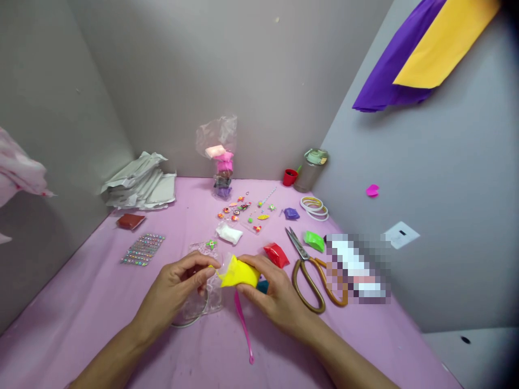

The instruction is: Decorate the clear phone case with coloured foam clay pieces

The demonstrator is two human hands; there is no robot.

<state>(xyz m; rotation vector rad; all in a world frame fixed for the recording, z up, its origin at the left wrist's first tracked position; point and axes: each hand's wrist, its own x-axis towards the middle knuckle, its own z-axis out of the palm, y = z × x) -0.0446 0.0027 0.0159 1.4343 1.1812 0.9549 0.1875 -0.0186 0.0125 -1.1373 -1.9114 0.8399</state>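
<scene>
My right hand (pixel 272 289) grips a clear packet of bright yellow clay (pixel 240 272), its open-looking plastic end towards the left. My left hand (pixel 184 283) is closed in a pinch at that end, with a small bit of yellow clay showing at the fingertips. A thin yellow strand seems to run between the pinch and the packet. Beneath the hands lie a clear plastic sheet (pixel 213 302), partly covered, and a pink plastic tool (pixel 244 329). A dark teal packet (pixel 263 286) is mostly hidden behind my right hand.
Large scissors (pixel 310 270) lie right of my right hand, near red (pixel 276 254) and green (pixel 314 241) clay packets. A white packet (pixel 229 234) and small charms (pixel 239 208) lie ahead. Gem stickers (pixel 144 249) are left; a bottle (pixel 310 172) and red cup (pixel 290 177) stand behind.
</scene>
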